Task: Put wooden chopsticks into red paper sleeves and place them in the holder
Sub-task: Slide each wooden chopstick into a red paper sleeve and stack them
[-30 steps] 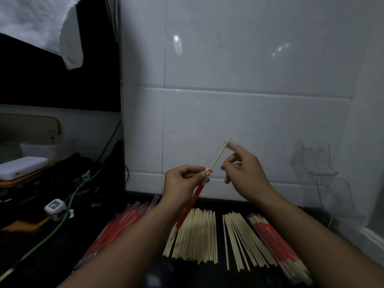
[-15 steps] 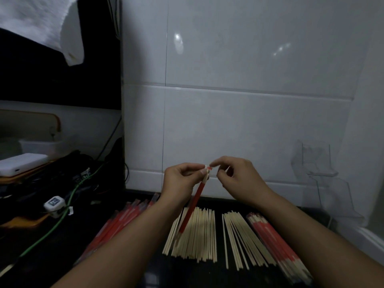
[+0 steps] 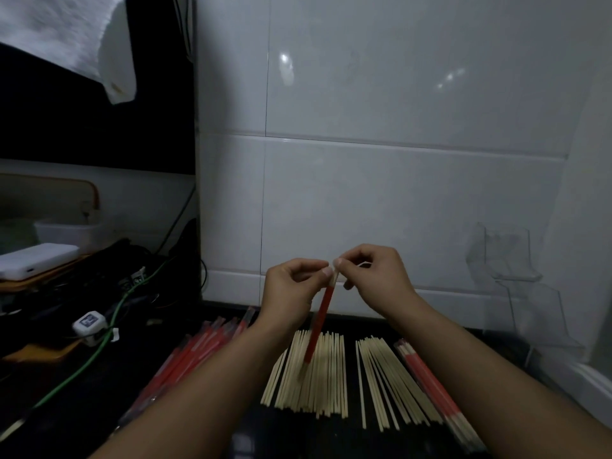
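My left hand point(image 3: 293, 286) pinches the top of a red paper sleeve point(image 3: 318, 323) that hangs down over the counter with chopsticks inside. My right hand point(image 3: 374, 276) pinches the sleeve's pale top end right beside the left fingertips. Below lie two heaps of bare wooden chopsticks point(image 3: 314, 372) point(image 3: 387, 382). A pile of empty red sleeves point(image 3: 195, 352) lies to the left. Sleeved chopsticks point(image 3: 430, 382) lie in a row at the right. A clear plastic holder point(image 3: 516, 279) stands against the wall at the far right.
The black counter point(image 3: 258, 432) meets a white tiled wall point(image 3: 364, 180). On the left are a green cable point(image 3: 109, 329), a small white device point(image 3: 89, 326), a white box point(image 3: 33, 260) and dark clutter. A white cloth point(image 3: 66, 38) hangs at top left.
The chopsticks that stuck out above the sleeve have slid fully down into it. My right hand came in from the stick's upper end to the sleeve's top, next to my left fingertips.
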Tool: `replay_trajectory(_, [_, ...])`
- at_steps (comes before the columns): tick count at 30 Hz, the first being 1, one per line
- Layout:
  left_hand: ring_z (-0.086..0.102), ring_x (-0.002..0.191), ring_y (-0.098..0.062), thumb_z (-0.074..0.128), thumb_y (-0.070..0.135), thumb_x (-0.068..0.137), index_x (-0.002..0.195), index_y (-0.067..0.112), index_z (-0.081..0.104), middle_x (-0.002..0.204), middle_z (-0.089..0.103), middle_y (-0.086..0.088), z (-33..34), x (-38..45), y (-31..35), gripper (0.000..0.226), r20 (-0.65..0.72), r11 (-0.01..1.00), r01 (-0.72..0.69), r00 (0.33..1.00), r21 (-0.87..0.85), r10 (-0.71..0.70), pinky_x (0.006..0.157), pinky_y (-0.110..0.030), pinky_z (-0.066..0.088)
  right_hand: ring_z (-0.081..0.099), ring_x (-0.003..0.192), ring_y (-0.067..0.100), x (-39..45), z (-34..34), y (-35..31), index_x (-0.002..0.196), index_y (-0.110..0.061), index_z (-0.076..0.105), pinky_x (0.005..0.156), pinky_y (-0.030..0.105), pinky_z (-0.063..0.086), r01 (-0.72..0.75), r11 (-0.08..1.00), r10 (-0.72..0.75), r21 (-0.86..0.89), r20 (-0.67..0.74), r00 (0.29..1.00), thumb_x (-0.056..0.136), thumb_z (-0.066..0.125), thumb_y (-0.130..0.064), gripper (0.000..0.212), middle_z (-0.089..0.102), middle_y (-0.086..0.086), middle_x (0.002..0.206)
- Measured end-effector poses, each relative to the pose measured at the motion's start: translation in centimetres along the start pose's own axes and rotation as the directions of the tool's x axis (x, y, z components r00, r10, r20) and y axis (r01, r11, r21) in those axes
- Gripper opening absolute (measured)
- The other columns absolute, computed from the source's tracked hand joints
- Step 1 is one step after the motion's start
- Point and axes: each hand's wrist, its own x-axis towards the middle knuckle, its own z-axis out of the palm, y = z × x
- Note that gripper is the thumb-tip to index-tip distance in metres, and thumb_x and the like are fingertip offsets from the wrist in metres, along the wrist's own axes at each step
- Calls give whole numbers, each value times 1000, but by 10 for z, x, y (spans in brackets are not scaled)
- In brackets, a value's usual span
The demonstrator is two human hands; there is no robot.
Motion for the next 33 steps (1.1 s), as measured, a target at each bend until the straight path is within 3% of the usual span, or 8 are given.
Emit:
replay_trajectory(6, [71, 93, -8, 72, 17, 87, 110, 16, 70, 102, 74, -1, -7, -9, -12, 23, 175, 995, 58, 982, 82, -72, 68, -17, 55, 55, 61, 6, 9, -9, -6, 96, -10, 60, 49, 6, 39, -5, 1000, 5, -10, -18, 1000, 100, 52, -21, 15, 59, 2, 77])
replay_trajectory(12, [72, 87, -11, 70, 13, 88, 100, 13, 73, 96, 75, 0, -4, -10, -14, 12, 166, 991, 32, 985, 126, -53, 69, -20, 58, 58, 58, 6, 7, -14, 4, 104, -12, 61, 54, 18, 44, -66, 992, 77, 106, -112, 991, 97, 57, -28, 18, 64, 6, 86])
replay_trajectory(14, [71, 87, -10, 70, 12, 89, 100, 13, 73, 96, 74, 0, -1, -10, -14, 12, 154, 994, 33, 987, 101, -48, 66, -18, 57, 62, 66, 13, 2, -15, 10, 109, -14, 62, 54, 26, 44, -166, 970, 176, 175, -44, 983, 96, 60, -31, 22, 66, 9, 92])
replay_trajectory(19, [73, 81, -16, 71, 10, 88, 99, 10, 72, 89, 75, -9, 11, -14, -23, 12, 125, 998, 45, 991, 51, -51, 66, -21, 59, 65, 71, 13, -16, -13, 29, 91, -15, 72, 58, 27, 44, -263, 957, 244, 120, 155, 957, 95, 62, -23, 13, 72, 4, 85])
replay_trajectory(22, [72, 78, -14, 70, 18, 90, 102, 10, 70, 87, 75, -9, 16, -16, -32, 14, 205, 988, 29, 977, 155, -60, 67, -19, 56, 67, 70, 12, -19, -20, 37, 90, -9, 71, 55, 24, 43, -281, 954, 267, 102, 135, 954, 96, 60, -21, 17, 73, 6, 82])
replay_trajectory(25, [70, 81, -7, 65, 39, 92, 109, 19, 68, 91, 74, 0, 8, -11, -41, 26, 270, 915, -32, 959, 403, -85, 74, -25, 57, 63, 56, 14, -14, -44, 57, 83, -2, 69, 46, 19, 44, -314, 949, 314, 9, 7, 949, 95, 60, -14, 19, 68, 14, 72])
replay_trajectory(29, [66, 90, -10, 63, 35, 93, 107, 21, 71, 97, 72, 5, -14, 4, -55, 21, 168, 750, -30, 980, 661, -109, 83, -32, 56, 45, 33, 9, -18, -77, 114, 63, 2, 65, 36, 16, 34, -450, 836, 466, -315, -26, 884, 87, 65, -7, 26, 54, 8, 47])
replay_trajectory(33, [64, 97, -11, 62, 39, 93, 109, 23, 70, 108, 70, 4, -18, -1, -78, 24, 139, 597, 16, 967, 802, -214, 86, -35, 56, 46, 43, 12, -30, -85, 166, 60, 5, 68, 44, 19, 34, -515, 717, 556, -470, -60, 829, 83, 70, -8, 27, 51, 4, 46])
